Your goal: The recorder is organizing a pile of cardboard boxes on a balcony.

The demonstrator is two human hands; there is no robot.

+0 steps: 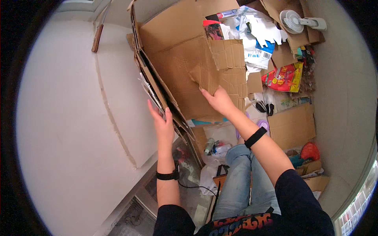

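Note:
My right hand (219, 101) grips the creased, bent-over edge of a large brown corrugated cardboard sheet (174, 44), its thumb pointing up and left. Beside it, my left hand (164, 125) is at the near edge of a stack of flattened cardboard (156, 79) leaning against the white wall. The left thumb lies on the stack's edge and the fingers reach along its wall side, where torn white paper (149, 87) sticks out. A creased cardboard flap (229, 54) lies right of the sheet.
A knife with a wooden handle (97, 38) lies on a white ledge (68, 88). White plastic packaging (257, 32), a small white fan (292, 22) and a red and yellow packet (283, 77) are at the far right. Clear plastic bags (211, 174) lie by my legs, near a cardboard piece (292, 125).

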